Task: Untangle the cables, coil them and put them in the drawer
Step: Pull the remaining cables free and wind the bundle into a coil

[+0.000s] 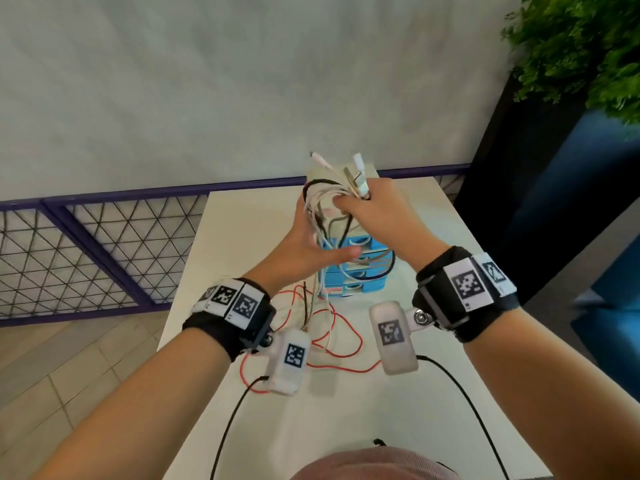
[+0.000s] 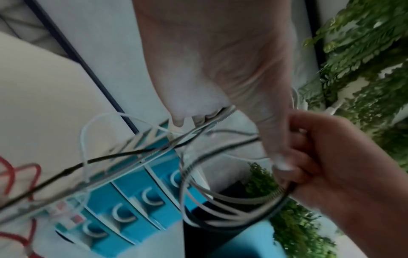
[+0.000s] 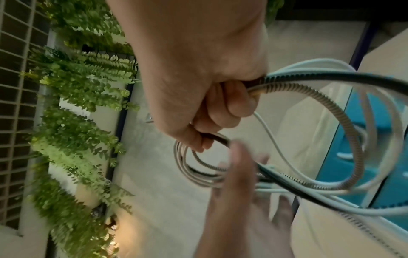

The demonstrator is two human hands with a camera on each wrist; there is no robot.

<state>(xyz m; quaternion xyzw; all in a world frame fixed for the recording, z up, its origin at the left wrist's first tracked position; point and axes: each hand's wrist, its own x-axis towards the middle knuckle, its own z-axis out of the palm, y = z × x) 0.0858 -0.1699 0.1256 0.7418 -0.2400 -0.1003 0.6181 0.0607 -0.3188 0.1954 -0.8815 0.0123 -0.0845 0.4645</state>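
My right hand (image 1: pixel 360 206) is raised above the table and grips a bundle of coiled cables (image 1: pixel 325 199), white, black and braided, with their plugs sticking up past the fist. My left hand (image 1: pixel 322 247) lies open against the hanging loops from the left, its thumb stretched under them. In the right wrist view the right hand (image 3: pixel 212 104) is a fist round the cable loops (image 3: pixel 353 139), and the left hand's straight fingers (image 3: pixel 238 183) touch them. A red cable (image 1: pixel 336 327) lies loose on the table, with strands trailing down to it. The blue drawer unit (image 1: pixel 360 271) stands behind the loops, its drawers (image 2: pixel 132 200) closed.
The white table (image 1: pixel 242 230) ends at a purple mesh railing (image 1: pixel 104 237) on the left and back. A green plant (image 1: pixel 588 46) and a dark planter stand at the right. Black wrist-camera leads (image 1: pixel 228 427) run across the near table.
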